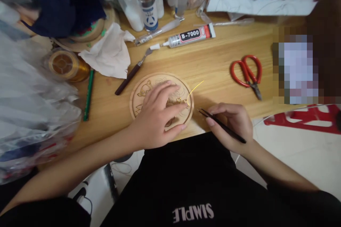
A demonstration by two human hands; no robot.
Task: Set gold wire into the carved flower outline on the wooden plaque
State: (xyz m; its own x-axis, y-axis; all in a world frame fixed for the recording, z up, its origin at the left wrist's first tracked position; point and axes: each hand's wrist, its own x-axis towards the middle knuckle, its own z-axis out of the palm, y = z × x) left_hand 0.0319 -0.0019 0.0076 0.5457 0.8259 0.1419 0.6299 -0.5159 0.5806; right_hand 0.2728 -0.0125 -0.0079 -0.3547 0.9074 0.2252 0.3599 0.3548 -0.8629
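Observation:
A round wooden plaque (135,95) with a raised rim lies near the table's front edge, bearing a line drawing partly outlined in gold wire. Across it rests my left hand (162,113), fingers spread flat and covering the middle of the drawing. By the index fingertip, a loose end of gold wire (195,88) sticks up past the plaque's right rim. My right hand (234,124) is closed around black tweezers (226,129) just right of the plaque. The tweezers' tips are slightly apart, point left and hold nothing visible.
Red-handled cutters (247,74) lie to the right. Behind the plaque are a B-7000 glue tube (190,35), a dark-handled spatula (130,76) and several bottles (147,7). At left sit a wire spool (68,64), a green pencil (88,95), a crumpled tissue (110,53) and plastic bags (34,95).

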